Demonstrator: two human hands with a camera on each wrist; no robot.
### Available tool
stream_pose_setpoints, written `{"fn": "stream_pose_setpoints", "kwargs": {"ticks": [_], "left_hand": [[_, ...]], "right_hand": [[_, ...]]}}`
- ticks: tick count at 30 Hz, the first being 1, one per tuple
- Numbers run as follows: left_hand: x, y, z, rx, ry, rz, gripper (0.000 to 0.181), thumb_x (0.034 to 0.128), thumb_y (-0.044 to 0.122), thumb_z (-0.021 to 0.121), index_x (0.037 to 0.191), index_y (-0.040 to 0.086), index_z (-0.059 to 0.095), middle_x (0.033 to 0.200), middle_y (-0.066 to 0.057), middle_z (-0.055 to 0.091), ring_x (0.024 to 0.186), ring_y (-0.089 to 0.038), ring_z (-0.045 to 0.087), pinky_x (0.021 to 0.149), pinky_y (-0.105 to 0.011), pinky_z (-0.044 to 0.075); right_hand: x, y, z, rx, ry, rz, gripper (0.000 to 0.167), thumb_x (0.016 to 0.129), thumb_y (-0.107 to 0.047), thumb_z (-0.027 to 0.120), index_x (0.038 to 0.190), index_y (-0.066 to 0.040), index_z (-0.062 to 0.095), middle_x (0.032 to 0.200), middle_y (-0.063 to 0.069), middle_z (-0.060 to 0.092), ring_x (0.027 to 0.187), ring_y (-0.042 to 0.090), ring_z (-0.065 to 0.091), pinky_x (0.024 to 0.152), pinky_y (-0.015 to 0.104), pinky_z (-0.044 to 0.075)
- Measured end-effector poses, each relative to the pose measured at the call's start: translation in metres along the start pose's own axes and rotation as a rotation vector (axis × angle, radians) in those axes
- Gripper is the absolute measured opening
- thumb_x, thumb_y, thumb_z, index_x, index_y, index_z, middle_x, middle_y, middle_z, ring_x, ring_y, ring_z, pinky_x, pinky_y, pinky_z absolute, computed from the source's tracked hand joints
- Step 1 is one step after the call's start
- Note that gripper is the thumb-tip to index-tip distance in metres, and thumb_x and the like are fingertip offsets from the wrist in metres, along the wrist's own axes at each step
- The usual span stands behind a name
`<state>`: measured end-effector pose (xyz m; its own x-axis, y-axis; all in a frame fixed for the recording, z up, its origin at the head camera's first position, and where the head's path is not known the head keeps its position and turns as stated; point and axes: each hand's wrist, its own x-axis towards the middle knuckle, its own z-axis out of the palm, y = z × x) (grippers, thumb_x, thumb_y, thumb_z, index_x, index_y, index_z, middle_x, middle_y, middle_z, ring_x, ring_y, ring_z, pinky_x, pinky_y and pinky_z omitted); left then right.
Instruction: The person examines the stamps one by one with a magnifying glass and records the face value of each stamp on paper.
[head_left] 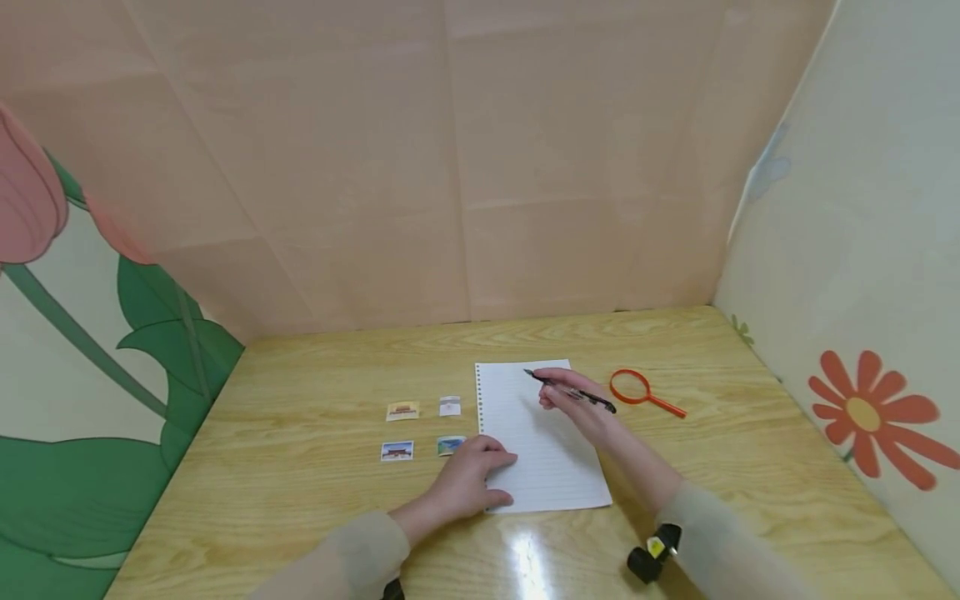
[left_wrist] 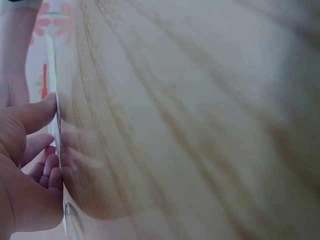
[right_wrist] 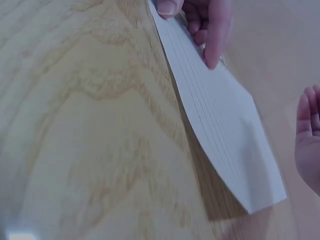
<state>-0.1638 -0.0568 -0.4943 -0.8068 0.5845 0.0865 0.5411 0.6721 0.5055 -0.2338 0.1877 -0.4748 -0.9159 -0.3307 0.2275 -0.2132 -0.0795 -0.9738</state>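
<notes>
On the yellow wood-grain table [head_left: 315, 392] we are seeing two rows of small rectangular picture cards lying: a pale yellow building card [head_left: 402, 411] beside a white-and-grey card [head_left: 450, 406], and nearer us a blue-and-white building card [head_left: 397, 451] beside a blue-green card [head_left: 447, 446], which our left hand [head_left: 471, 479] is partly covering. With that hand, thumb and forefinger stretched out, we are pressing the left edge of a white ruled paper sheet [head_left: 517, 417], which is lying in front of us with punched holes running down its left side. With our right hand [head_left: 588, 418] we are pinching a slim dark pen [head_left: 598, 401] over the sheet; the pen is slanting, its tip pointing away and to the left, and we are not able to tell whether it is touching the paper. In the right wrist view the sheet's near edge is bowing upward, a corner standing off the wood above a shadow. Wood grain is running between the sheet's right edge and a round red magnifying glass [head_left: 652, 399], and between the sheet's near edge and us
</notes>
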Motion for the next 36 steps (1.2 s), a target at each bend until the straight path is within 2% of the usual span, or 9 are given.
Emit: {"fn": "stream_pose_setpoints", "kwargs": {"ticks": [3,6,10,18,21,31,36], "left_hand": [[0.000,-0.001,0.000,-0.010,-0.003,-0.004,0.054,0.0786,0.030,0.085,0.127,0.012,0.068,0.120,-0.002,0.059,0.109,-0.015,0.052,0.098,-0.032,0.041],[-0.001,-0.001,0.001,-0.027,-0.001,-0.004,0.053,0.0788,0.030,0.084,0.127,0.012,0.068,0.119,-0.001,0.059,0.109,-0.015,0.052,0.098,-0.033,0.041],[-0.002,-0.001,0.000,-0.040,0.002,-0.007,0.053,0.0787,0.029,0.084,0.126,0.013,0.069,0.119,-0.001,0.059,0.108,-0.015,0.052,0.098,-0.033,0.041],[-0.001,-0.001,0.000,-0.068,-0.021,-0.048,0.054,0.0783,0.031,0.085,0.128,0.016,0.068,0.120,0.002,0.058,0.109,-0.013,0.051,0.098,-0.032,0.041],[0.000,-0.002,0.001,-0.070,-0.019,-0.046,0.054,0.0780,0.031,0.085,0.127,0.016,0.068,0.119,0.002,0.058,0.108,-0.012,0.051,0.097,-0.032,0.041],[-0.001,-0.002,-0.001,-0.049,0.000,-0.019,0.054,0.0768,0.029,0.086,0.126,0.013,0.069,0.117,0.001,0.059,0.108,-0.014,0.052,0.098,-0.032,0.041],[-0.001,-0.002,0.001,-0.024,0.012,-0.003,0.055,0.0758,0.030,0.086,0.125,0.013,0.069,0.116,0.000,0.059,0.107,-0.014,0.052,0.097,-0.031,0.041]], "right_hand": [[0.009,0.008,0.003,-0.037,0.048,0.035,0.036,0.101,-0.008,0.057,0.130,0.012,0.055,0.099,0.019,0.063,0.087,0.012,0.065,0.080,0.026,0.055],[0.018,0.014,0.008,-0.125,0.088,0.073,0.035,0.101,-0.014,0.058,0.129,0.007,0.060,0.101,0.026,0.063,0.084,0.012,0.065,0.077,0.026,0.055],[0.030,0.022,0.014,-0.224,0.096,0.078,0.031,0.101,-0.015,0.059,0.123,0.005,0.064,0.098,0.029,0.065,0.079,0.013,0.065,0.073,0.027,0.056],[0.040,0.040,0.025,-0.330,0.109,0.066,0.017,0.093,-0.007,0.068,0.107,0.003,0.068,0.078,0.008,0.064,0.066,0.011,0.058,0.058,0.022,0.047],[0.041,0.044,0.030,-0.364,0.101,0.061,0.015,0.093,-0.007,0.068,0.105,0.001,0.067,0.079,0.004,0.063,0.066,0.011,0.058,0.058,0.021,0.046],[0.044,0.053,0.037,-0.480,0.149,0.031,0.007,0.089,-0.006,0.072,0.095,-0.006,0.070,0.089,0.001,0.064,0.075,0.009,0.056,0.066,0.019,0.044],[0.042,0.055,0.038,-0.488,0.140,0.016,0.004,0.089,-0.006,0.071,0.093,-0.005,0.068,0.078,-0.002,0.061,0.065,0.008,0.050,0.059,0.019,0.040]]}}
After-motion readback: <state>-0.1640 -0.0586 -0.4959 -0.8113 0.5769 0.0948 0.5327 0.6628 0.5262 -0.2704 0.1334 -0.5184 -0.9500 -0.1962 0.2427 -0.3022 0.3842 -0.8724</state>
